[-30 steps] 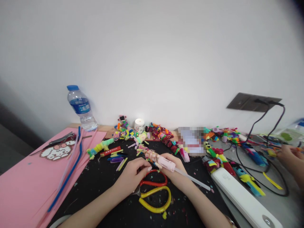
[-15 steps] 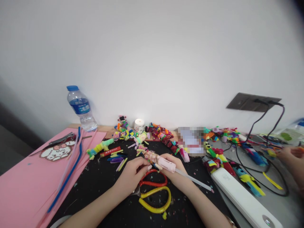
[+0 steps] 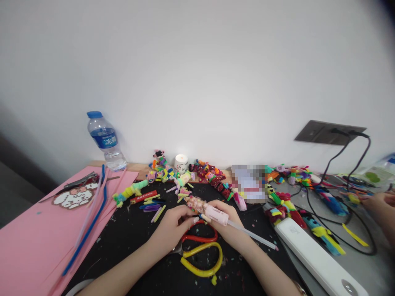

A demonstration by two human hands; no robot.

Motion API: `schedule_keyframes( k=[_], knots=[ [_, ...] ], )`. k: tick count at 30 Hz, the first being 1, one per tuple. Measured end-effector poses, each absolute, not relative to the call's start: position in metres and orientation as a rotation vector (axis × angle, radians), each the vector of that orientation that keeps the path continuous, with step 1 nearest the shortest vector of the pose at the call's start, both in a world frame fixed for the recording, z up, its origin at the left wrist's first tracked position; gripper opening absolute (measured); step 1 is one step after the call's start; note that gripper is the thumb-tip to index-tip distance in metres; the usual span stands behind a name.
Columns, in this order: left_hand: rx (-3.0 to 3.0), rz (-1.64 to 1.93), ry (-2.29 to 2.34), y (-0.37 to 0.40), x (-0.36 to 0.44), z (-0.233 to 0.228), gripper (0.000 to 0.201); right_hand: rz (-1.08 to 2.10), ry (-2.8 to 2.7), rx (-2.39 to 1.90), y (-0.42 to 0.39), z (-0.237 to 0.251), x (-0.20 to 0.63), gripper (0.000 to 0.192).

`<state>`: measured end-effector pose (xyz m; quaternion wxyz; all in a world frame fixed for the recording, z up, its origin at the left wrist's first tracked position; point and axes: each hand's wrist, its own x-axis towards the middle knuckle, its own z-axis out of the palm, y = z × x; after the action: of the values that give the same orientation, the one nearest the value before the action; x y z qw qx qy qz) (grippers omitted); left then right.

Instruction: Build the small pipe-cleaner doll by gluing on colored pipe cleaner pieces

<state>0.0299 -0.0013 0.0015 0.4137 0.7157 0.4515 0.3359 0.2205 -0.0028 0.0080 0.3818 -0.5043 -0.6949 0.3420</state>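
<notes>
Pale pink stick is slanting across the right hand
A translucent rod is jutting from its near end.

The pen is between scissors and cup.

The left hand is hiding most of the blades of the scissors, the right hand's fingers are disappearing behind the pink pen-like stick, and anything between the left fingertips is proving too small to tell. Far right of centre, pixelation is blurring a card. The right edge is cutting off another person's hand, while the near edge is cropping the white oblong case and, at left, a pale curved rim.
</notes>
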Motion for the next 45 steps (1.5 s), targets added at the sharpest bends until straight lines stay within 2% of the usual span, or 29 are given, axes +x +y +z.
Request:
schedule_keyframes(
  k=[13, 28, 45],
  knots=[
    [1.878, 0.798, 1.145, -0.0038, 0.0304, 0.0046, 0.015, 0.884, -1.763, -1.253, -0.0033, 0.0135, 0.2191, 0.007],
    [1.713, 0.837, 1.173, -0.0023, 0.0315, 0.0056, 0.022, 1.041, -1.662, -1.228, -0.0039, 0.0134, 0.2175, 0.011],
    [1.703, 0.792, 1.176, -0.0006, 0.0304, 0.0023, 0.025, 1.027, -1.665, -1.232, -0.0041, 0.0125, 0.2166, 0.012]
  ],
)
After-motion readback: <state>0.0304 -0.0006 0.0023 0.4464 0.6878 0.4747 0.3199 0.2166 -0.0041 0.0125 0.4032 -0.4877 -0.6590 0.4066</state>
